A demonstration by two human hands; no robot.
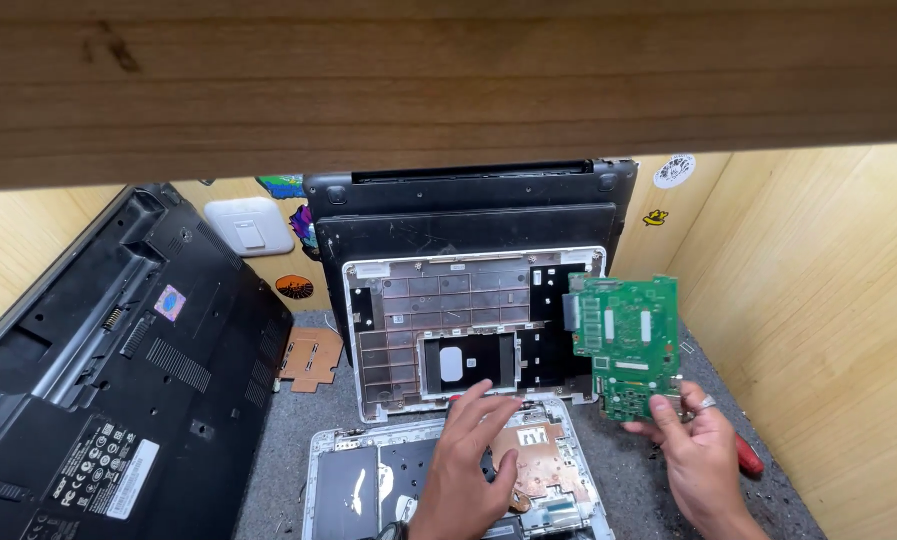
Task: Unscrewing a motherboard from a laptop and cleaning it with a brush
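Note:
My right hand [700, 450] holds a green circuit board [625, 342] upright by its lower edge, lifted to the right of an opened white laptop base [328, 462]. My left hand [471, 455] rests fingers spread on that base, beside a copper-coloured heat plate [540, 462]. Behind it, a white laptop cover [468, 330] with a ribbed inner side leans upright.
A large black laptop [128, 370] leans bottom-out at the left. Another black laptop [468, 205] stands against the back wall. A small brown cardboard piece [310, 358] lies on the grey mat. A red-handled tool [749, 458] lies by my right wrist. A wooden shelf [448, 80] overhangs above.

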